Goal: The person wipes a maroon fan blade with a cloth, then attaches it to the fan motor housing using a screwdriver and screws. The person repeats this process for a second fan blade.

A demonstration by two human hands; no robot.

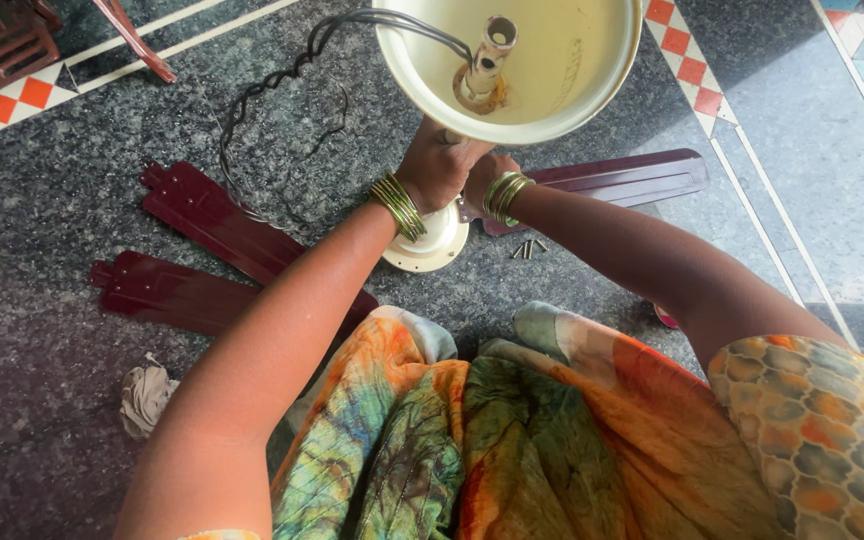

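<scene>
A cream ceiling-fan motor housing (pixel 552 80) with a short down rod (pixel 492 50) in its middle is held up over the floor. My left hand (pixel 437 165) grips it from below at its near rim. My right hand (pixel 482 185) is tucked under the same rim, mostly hidden, fingers curled against the housing. Both wrists wear green and gold bangles. A twisted black cable (pixel 252 100) runs from the rod down onto the floor. A cream round cover (pixel 432 245) lies on the floor just under my hands.
Dark red fan blades lie on the grey stone floor: two at left (pixel 212 215), (pixel 162 290), one at right (pixel 622 178). Several small screws (pixel 529 247) sit by my right wrist. A crumpled rag (pixel 147 395) lies lower left. My patterned clothing fills the foreground.
</scene>
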